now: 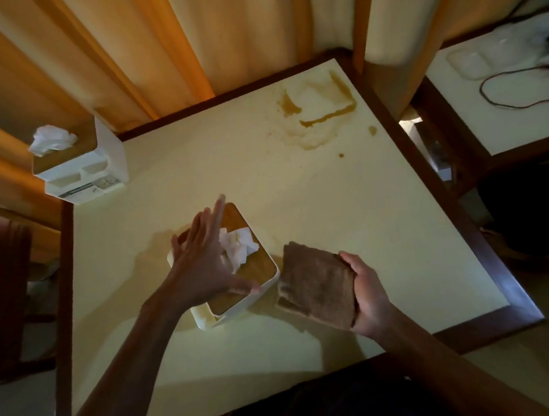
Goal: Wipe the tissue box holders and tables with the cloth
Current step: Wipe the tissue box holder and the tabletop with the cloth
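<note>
My left hand [205,261] spread open, fingers splayed, over near tissue box holder [255,274]; thumb near front rim, looks meant to steady holder, firm contact not certain. Nothing gripped. My right hand [367,294] closed round folded brown cloth [317,286], cloth against holder's right side, likely ready to wipe wall. Holder sits mid-table, pale damp ring around it. Second holder [82,169] parked on far-left corner. Brown spill [318,110] on table [399,247] far side, unwiped; probably later job.
</note>
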Available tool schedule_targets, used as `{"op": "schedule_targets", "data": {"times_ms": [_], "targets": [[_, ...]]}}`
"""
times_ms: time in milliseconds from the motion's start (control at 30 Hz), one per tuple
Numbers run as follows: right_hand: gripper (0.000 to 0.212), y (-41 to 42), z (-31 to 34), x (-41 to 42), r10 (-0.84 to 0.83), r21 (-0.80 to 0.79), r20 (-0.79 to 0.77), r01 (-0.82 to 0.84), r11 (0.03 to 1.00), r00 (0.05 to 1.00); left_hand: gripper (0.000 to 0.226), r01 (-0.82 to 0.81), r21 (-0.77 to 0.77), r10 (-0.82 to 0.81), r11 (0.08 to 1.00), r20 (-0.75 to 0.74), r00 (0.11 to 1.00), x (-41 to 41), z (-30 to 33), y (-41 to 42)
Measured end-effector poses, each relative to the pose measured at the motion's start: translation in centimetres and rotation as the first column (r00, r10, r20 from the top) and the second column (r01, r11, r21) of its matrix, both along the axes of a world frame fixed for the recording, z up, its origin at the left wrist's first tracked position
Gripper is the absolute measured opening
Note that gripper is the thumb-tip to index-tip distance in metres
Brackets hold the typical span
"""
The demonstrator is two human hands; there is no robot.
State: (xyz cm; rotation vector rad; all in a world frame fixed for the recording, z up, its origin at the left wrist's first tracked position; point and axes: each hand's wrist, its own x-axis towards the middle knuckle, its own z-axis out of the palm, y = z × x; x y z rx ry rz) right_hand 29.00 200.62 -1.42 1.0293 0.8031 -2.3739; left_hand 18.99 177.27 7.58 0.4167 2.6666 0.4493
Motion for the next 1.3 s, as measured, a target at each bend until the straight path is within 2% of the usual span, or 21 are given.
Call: {"op": "schedule_targets", "data": {"times_ms": [67,167,233,267,367,567,800,900,967,1100,1167,1233,1300], "targets": [[0.056,-0.2,0.1,0.3,-0.097,-0.076,0.008,0.098,0.992,0.995,0.15,-0.188,0.142,0.196,0.972,-0.044,0.98,0.5,0.0,1.1],[0.056,0.0,0.2,0.4,-0.205,-0.131,0.004,0.204,0.97,0.979,0.142,-0.509,0.304,0.55,0.805,-0.064,0.833,1.0,-0.1,2.2],[0.055,0.2,0.3,0.4,-0.237,-0.138,0.0,0.234,0.962,0.972,0.136,-0.628,0.313,0.668,0.712,-0.025,0.744,1.0,-0.1,2.8],[0.056,0.1,0.2,0.4,-0.248,-0.147,0.003,0.246,0.958,0.969,0.134,-0.656,0.288,0.688,0.697,-0.013,0.725,0.9,0.0,3.2],[0.052,-0.2,0.4,0.5,-0.246,-0.135,-0.002,0.243,0.961,0.969,0.133,-0.652,0.211,0.675,0.728,-0.051,0.736,-0.2,0.2,4.5],[0.053,-0.7,1.0,0.8,-0.233,-0.174,-0.043,0.223,0.959,0.971,0.139,-0.511,0.0,0.507,0.86,-0.126,0.853,-1.2,-1.1,5.6],[0.054,-0.5,-0.2,0.5,-0.333,-0.209,-0.02,0.321,0.924,0.943,0.138,-0.477,-0.076,0.462,0.876,-0.151,0.874,-1.3,-1.3,5.5],[0.051,-2.3,0.0,0.3,-0.343,-0.12,0.001,0.34,0.933,0.939,0.136,-0.511,-0.073,0.503,0.857,-0.099,0.858,-1.1,-1.3,5.5],[0.047,-4.3,0.8,0.3,-0.291,-0.046,0.025,0.292,0.955,0.956,0.136,-0.526,-0.065,0.521,0.848,-0.079,0.85,-1.1,-1.3,5.5],[0.032,-8.8,3.3,-0.7,0.021,0.167,0.061,-0.031,0.985,0.998,0.138,-0.522,-0.065,0.517,0.85,-0.085,0.852,-1.2,-1.4,5.4],[0.053,-10.5,3.8,-2.5,0.09,0.214,0.097,-0.109,0.971,0.991,0.138,-0.514,-0.08,0.506,0.854,-0.102,0.857,-1.0,-1.5,5.4],[0.073,-11.1,2.3,-4.6,0.047,0.267,0.073,-0.065,0.962,0.996,0.138,-0.508,-0.083,0.497,0.857,-0.123,0.859,-0.8,-1.4,5.4],[0.061,-10.2,3.2,-5.6,0.001,0.23,0.027,-0.007,0.973,1.0,0.136,-0.513,-0.066,0.5,0.856,-0.141,0.854,-0.7,-1.4,5.3]]}}
